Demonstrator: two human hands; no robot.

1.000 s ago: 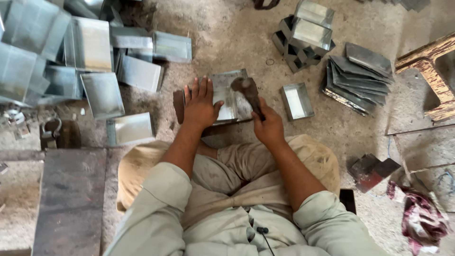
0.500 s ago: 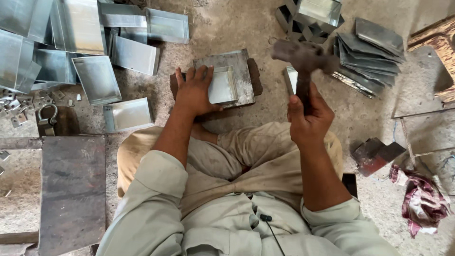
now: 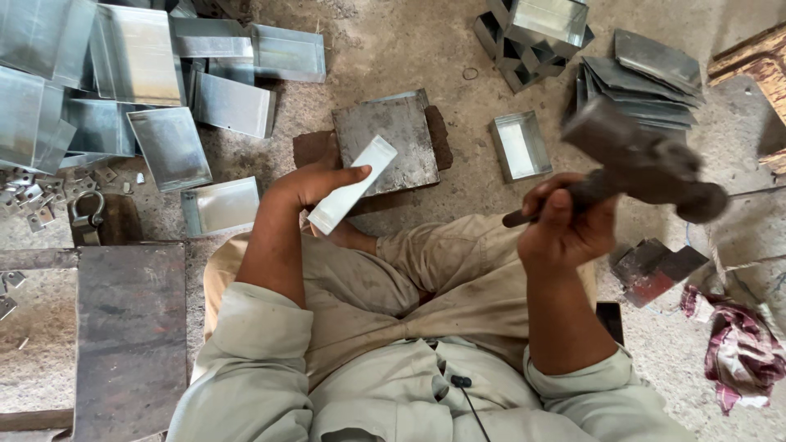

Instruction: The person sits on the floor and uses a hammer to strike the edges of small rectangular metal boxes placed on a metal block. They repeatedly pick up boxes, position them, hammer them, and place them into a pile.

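Note:
My left hand [image 3: 307, 184] grips a narrow, bright strip of sheet metal [image 3: 354, 183], holding it tilted above the near edge of a grey square steel plate [image 3: 393, 135] that lies on a dark block on the ground. My right hand [image 3: 565, 221] is wrapped around the handle of a heavy hammer [image 3: 647, 160], raised to the right of the plate with its dark head blurred. A small open metal tray [image 3: 520, 146] sits on the ground between the plate and the hammer.
Folded sheet-metal trays [image 3: 135, 90] are heaped at the upper left, flat cut sheets [image 3: 647, 69] stacked at the upper right. A rusty steel slab [image 3: 131, 327] lies at the lower left, a padlock [image 3: 86, 214] beside it. A red-checked rag [image 3: 741, 352] lies at the right.
My right hand has swung the hammer from the plate up and out to the right. My left hand has lifted the metal strip off the plate and tilted it toward me.

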